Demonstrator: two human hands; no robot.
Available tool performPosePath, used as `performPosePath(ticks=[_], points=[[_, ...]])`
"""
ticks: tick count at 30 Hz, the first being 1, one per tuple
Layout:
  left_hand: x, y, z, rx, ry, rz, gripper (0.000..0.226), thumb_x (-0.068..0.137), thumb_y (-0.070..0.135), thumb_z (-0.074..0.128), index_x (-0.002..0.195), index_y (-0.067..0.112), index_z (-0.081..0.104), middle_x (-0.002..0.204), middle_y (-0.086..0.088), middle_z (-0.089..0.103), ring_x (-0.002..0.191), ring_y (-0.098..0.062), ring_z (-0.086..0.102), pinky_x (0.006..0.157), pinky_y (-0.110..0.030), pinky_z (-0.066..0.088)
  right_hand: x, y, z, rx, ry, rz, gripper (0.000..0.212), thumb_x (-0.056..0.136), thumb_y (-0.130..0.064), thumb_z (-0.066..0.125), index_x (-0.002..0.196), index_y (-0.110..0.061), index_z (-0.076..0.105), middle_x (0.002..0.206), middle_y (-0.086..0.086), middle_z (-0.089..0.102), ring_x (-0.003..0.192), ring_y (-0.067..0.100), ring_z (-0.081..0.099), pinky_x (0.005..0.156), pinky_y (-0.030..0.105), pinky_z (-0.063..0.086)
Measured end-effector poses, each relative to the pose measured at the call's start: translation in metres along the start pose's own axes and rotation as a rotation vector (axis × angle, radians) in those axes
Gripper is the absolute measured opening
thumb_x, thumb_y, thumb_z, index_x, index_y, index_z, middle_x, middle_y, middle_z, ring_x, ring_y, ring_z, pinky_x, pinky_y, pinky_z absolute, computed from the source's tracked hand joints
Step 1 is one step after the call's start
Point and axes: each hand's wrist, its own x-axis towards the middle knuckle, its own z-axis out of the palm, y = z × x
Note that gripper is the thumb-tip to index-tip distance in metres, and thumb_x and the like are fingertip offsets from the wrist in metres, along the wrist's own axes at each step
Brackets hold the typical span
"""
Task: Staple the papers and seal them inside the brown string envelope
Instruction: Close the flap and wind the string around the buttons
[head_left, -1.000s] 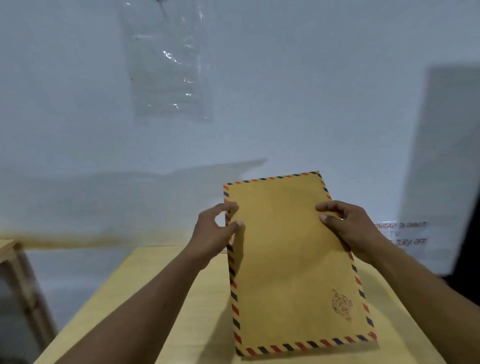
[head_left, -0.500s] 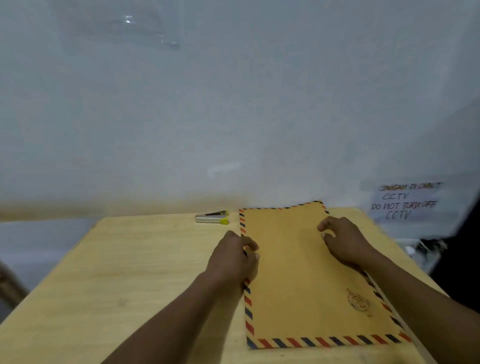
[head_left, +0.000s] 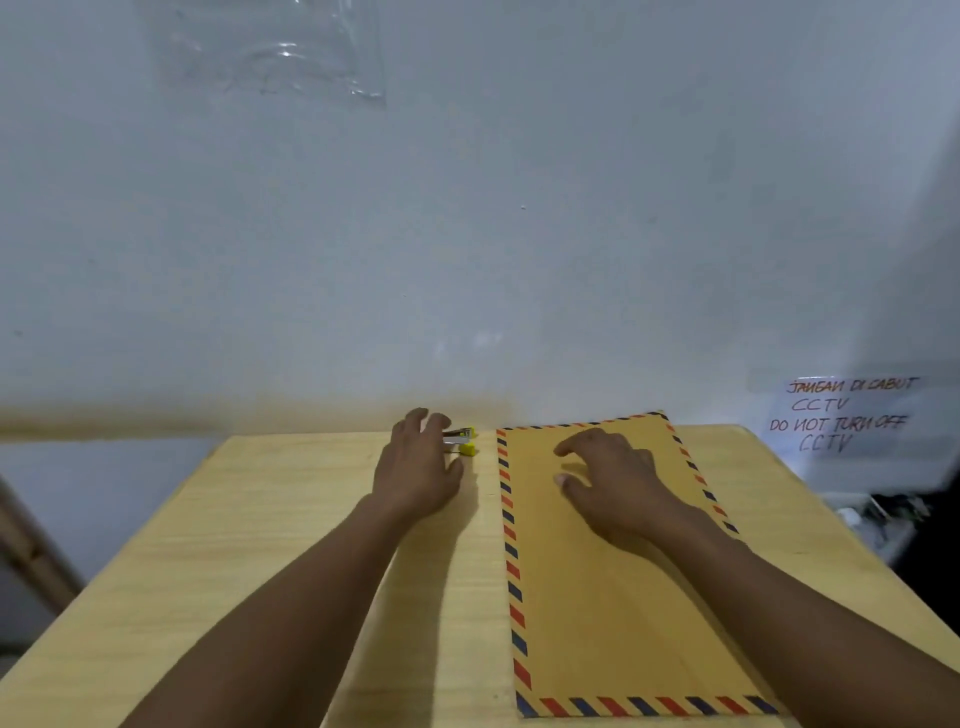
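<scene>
Right, the brown envelope (head_left: 597, 597) lies flat on the right half of the wooden tabletop (head_left: 260, 545), its long side running away from the person and its red-and-blue striped border showing along the left, far and near edges. Its plain face is up, and whether anything is inside cannot be told from here. The right hand (head_left: 613, 478) rests on the far part of the envelope, palm down, fingers spread and loosely bent, gripping nothing. Over on the left, the left hand (head_left: 418, 467) stretches out toward the far edge of the tabletop, fingers straight and slightly fanned, holding nothing. Its fingertips reach over the near end of a small silver and yellow stapler (head_left: 462, 441); whether they touch it cannot be told. The stapler sits at the back of the tabletop, just beside the envelope's far left corner and close to the pale wall (head_left: 467, 234). On that wall, a handwritten CCTV notice (head_left: 841, 415) hangs to the right, and a clear plastic sheet (head_left: 270, 47) is up top.
</scene>
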Motion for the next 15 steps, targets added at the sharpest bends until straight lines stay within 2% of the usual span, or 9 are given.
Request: performPosePath(ticks=[2, 4, 7, 9, 12, 15], points=[[0.013, -0.014, -0.001, 0.017, -0.042, -0.020, 0.064, 0.094, 0.034, 0.064, 0.151, 0.020, 0.038, 0.163, -0.008, 0.029, 0.149, -0.028, 0.029, 0.115, -0.042, 0.037, 0.006, -0.011, 0.011, -0.010, -0.038, 0.001, 0.045, 0.096, -0.049, 0.055, 0.138, -0.037, 0.049, 0.151, -0.008, 0.044, 0.139, 0.019, 0.038, 0.112, 0.046, 0.030], [0.023, -0.024, 0.001, 0.047, -0.096, -0.012, 0.066, 0.095, 0.033, 0.061, 0.154, 0.021, 0.036, 0.161, -0.006, 0.035, 0.148, -0.028, 0.034, 0.114, -0.041, 0.037, 0.010, -0.016, 0.021, -0.058, -0.097, -0.003, 0.048, 0.096, -0.051, 0.054, 0.141, -0.036, 0.047, 0.150, -0.007, 0.045, 0.138, 0.019, 0.038, 0.111, 0.046, 0.031], [0.030, -0.032, 0.005, 0.165, -0.111, 0.008, 0.059, 0.097, 0.039, 0.055, 0.152, 0.027, 0.039, 0.145, -0.002, 0.056, 0.133, -0.027, 0.052, 0.104, -0.040, 0.042, 0.012, -0.015, 0.028, -0.107, -0.142, -0.014, 0.049, 0.097, -0.052, 0.050, 0.143, -0.035, 0.047, 0.150, -0.006, 0.045, 0.137, 0.020, 0.038, 0.108, 0.047, 0.033], [0.029, -0.033, 0.001, 0.190, -0.076, 0.006, 0.052, 0.097, 0.042, 0.056, 0.146, 0.029, 0.046, 0.135, 0.000, 0.062, 0.127, -0.026, 0.056, 0.100, -0.039, 0.043, 0.009, -0.014, 0.027, -0.108, -0.137, -0.019, 0.049, 0.098, -0.052, 0.048, 0.144, -0.034, 0.047, 0.151, -0.006, 0.044, 0.138, 0.019, 0.038, 0.109, 0.047, 0.033], [0.016, -0.032, -0.007, 0.057, -0.045, -0.054, 0.041, 0.096, 0.037, 0.060, 0.136, 0.025, 0.060, 0.128, -0.002, 0.066, 0.120, -0.026, 0.060, 0.092, -0.037, 0.050, 0.006, -0.014, 0.026, -0.108, -0.138, -0.028, 0.049, 0.098, -0.051, 0.046, 0.144, -0.034, 0.046, 0.152, -0.006, 0.044, 0.139, 0.020, 0.038, 0.110, 0.047, 0.033], [-0.016, -0.024, -0.017, -0.069, 0.066, -0.096, 0.035, 0.096, 0.033, 0.061, 0.130, 0.023, 0.064, 0.117, -0.004, 0.069, 0.112, -0.027, 0.063, 0.084, -0.038, 0.051, 0.003, -0.015, 0.028, -0.087, -0.134, -0.030, 0.048, 0.100, -0.049, 0.044, 0.145, -0.032, 0.046, 0.153, -0.005, 0.043, 0.139, 0.021, 0.038, 0.111, 0.047, 0.032]])
